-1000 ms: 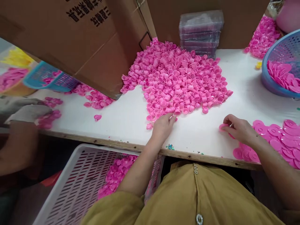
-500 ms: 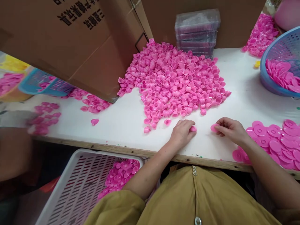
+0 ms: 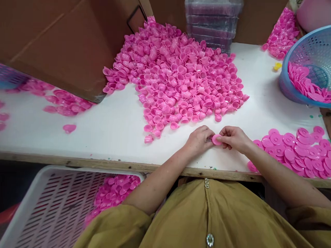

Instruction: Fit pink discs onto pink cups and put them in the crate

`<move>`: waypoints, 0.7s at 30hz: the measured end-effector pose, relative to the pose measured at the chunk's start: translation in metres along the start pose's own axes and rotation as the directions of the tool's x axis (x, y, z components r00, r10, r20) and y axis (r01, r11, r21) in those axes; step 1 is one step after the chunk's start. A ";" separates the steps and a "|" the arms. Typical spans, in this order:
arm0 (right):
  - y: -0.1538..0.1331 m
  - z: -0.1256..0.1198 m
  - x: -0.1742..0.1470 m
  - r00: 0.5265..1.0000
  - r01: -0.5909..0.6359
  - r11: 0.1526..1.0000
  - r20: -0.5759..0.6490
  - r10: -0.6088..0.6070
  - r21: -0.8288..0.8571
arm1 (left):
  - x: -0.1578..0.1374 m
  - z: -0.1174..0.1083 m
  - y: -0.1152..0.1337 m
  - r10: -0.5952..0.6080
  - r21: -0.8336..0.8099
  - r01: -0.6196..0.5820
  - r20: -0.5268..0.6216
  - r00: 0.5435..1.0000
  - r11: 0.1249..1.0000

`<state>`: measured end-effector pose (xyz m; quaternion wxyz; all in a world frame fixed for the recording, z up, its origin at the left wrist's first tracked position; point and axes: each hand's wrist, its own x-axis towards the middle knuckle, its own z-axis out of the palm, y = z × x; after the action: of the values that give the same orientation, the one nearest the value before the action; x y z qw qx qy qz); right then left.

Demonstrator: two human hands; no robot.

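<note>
Nearest the camera, below the table's edge, a white slotted plastic crate (image 3: pixel 49 203) held a heap of small pink plastic parts (image 3: pixel 113 193). Above it ran the worn wooden front edge of the white-topped work table (image 3: pixel 103 127). On that surface, close to the edge, the left hand (image 3: pixel 199 141) and the right hand (image 3: pixel 234 137) met, fingers curled narrow and pinched together on a small pink plastic piece (image 3: pixel 216 139) held between them just over the tabletop. To the right lay a spread of flat round pink plastic discs (image 3: pixel 294 151). Farther back, a broad pile of little pink plastic cups (image 3: pixel 178 79) covered the middle of the table. A brown cardboard box (image 3: pixel 64 41) overhung the left side, and a blue perforated plastic basket (image 3: pixel 305 58) with more discs sat at the right. At the back stood a stack of clear plastic cases (image 3: pixel 212 20) against a cardboard wall.
</note>
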<state>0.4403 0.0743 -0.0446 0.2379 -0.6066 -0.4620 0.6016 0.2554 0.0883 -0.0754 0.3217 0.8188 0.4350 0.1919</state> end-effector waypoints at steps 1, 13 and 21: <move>-0.001 0.002 0.002 1.000 -0.024 0.999 -0.007 0.023 -0.023 | 0.000 0.000 -0.001 0.008 -0.004 -0.008 -0.001 1.000 1.000; -0.018 0.000 0.015 0.976 -0.196 0.970 0.067 0.207 -0.143 | 0.011 -0.017 0.005 -0.086 -0.080 0.097 0.129 0.988 0.992; -0.023 -0.001 0.020 0.970 -0.210 0.959 0.083 0.229 -0.188 | 0.043 -0.027 0.015 -0.145 0.103 0.116 0.349 0.926 0.988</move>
<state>0.4315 0.1023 -0.0350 0.0900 -0.6408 -0.4555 0.6114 0.2713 0.1278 -0.0439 0.3736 0.8215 0.4307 0.0012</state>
